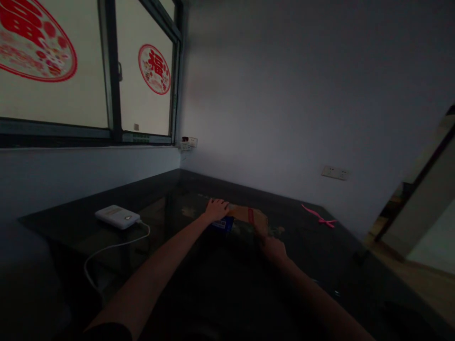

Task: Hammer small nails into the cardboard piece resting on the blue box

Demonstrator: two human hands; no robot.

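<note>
My left hand (216,210) reaches forward over the dark table, its fingers bent over a small blue packet (223,224) with pale lettering. Touching its fingertips is one end of a brown, paper-like piece (261,219) with a red band across it. This piece bends across to my right hand (274,248), whose fingers are closed around its near right end. In the dim light I cannot make out exactly what the brown piece is. My right fingertips are partly hidden, and the left hand covers part of the packet.
A white power bank (117,216) with a white cable (117,245) lies at the left of the dark glossy table (142,189). Near the right edge is a pink ribbon (320,219). A wall (266,118) with sockets (335,173) stands behind; a window (142,71) is on the left.
</note>
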